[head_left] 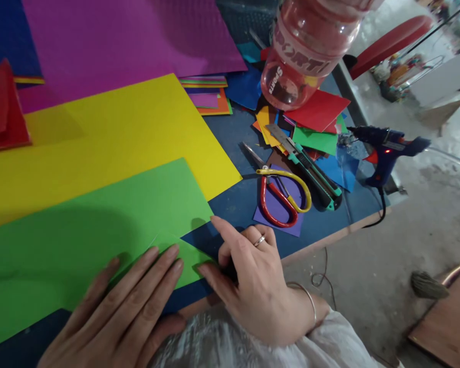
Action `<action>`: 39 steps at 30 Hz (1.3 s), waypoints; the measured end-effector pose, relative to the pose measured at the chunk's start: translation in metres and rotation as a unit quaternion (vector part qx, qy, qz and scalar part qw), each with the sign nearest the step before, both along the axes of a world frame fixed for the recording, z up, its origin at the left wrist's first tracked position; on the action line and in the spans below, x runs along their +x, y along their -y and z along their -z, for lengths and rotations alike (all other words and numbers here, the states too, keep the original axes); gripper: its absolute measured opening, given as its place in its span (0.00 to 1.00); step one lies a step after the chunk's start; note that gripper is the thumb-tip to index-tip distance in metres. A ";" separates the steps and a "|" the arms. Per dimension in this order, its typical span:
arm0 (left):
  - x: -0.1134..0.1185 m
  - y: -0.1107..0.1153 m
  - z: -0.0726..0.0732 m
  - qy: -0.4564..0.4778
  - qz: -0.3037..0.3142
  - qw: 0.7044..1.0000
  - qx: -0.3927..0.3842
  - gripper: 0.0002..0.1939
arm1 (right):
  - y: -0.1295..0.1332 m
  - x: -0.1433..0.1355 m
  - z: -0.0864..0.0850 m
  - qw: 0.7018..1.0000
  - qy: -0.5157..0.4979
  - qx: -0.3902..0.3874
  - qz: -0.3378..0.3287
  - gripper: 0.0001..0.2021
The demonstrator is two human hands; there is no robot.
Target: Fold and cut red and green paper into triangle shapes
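A sheet of light green paper (145, 199) lies on the table, with a corner folded over into a triangular flap (189, 263). My left hand (126, 312) rests flat on the sheet, its long fingers stretched out over the flap and the fold. At the flap's pointed end is my right hand (249, 276), which wears a ring. Its thumb touches the flap's edge and its index finger reaches to the sheet's corner. Thumb and index are apart, while the other fingers curl in. Beneath the green sheet lies a larger yellow sheet (138, 128).
Right of the sheets lie scissors (278, 197) with red and yellow handles and a utility knife (310, 174), blade exposed. A pink bottle (302, 56) stands behind paper scraps (318, 120). A lit glue gun (387, 148) sits by the table's edge. Purple paper (130, 41) lies behind.
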State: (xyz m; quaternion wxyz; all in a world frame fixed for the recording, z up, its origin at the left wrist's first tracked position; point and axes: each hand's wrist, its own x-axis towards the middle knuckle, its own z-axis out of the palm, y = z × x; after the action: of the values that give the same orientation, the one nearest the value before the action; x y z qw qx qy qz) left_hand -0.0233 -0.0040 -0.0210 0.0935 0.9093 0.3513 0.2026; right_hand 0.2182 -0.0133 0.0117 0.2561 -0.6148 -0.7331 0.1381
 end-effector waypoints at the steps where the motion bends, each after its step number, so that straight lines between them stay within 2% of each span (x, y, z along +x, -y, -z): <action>1: 0.000 0.000 -0.001 -0.008 0.010 1.000 0.010 0.33 | 0.000 0.000 0.001 1.000 -0.003 0.004 0.001 0.22; 3: 0.000 0.000 -0.002 -0.016 0.024 0.999 0.030 0.33 | 0.001 0.001 0.001 1.000 -0.009 0.004 0.005 0.23; 9: -0.005 0.004 -0.002 -0.032 -0.001 0.999 -0.004 0.33 | 0.003 0.004 0.000 0.999 0.013 -0.008 0.038 0.26; 13: -0.006 0.005 -0.002 -0.038 0.001 0.999 0.005 0.33 | 0.005 0.005 0.001 0.999 0.010 -0.002 0.046 0.28; 21: -0.005 0.003 -0.002 -0.041 -0.003 0.999 -0.004 0.33 | 0.008 0.010 0.001 1.000 0.013 -0.022 0.015 0.28; 32: -0.003 0.001 -0.006 -0.042 0.020 0.999 0.001 0.32 | 0.014 0.020 0.002 0.999 0.023 -0.029 -0.039 0.39; 36: -0.004 -0.001 -0.004 -0.050 0.033 0.998 0.011 0.33 | 0.013 0.026 0.002 0.998 -0.031 0.013 -0.043 0.31; 39: -0.003 -0.003 -0.003 -0.050 0.047 0.997 0.030 0.36 | 0.008 0.024 0.002 0.988 -0.073 0.076 -0.115 0.22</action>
State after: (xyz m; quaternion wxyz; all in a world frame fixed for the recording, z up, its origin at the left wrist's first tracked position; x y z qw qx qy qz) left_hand -0.0266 -0.0009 -0.0183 0.0582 0.9362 0.3060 0.1629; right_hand 0.2423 -0.0216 0.0094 0.3376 -0.4935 -0.7864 0.1553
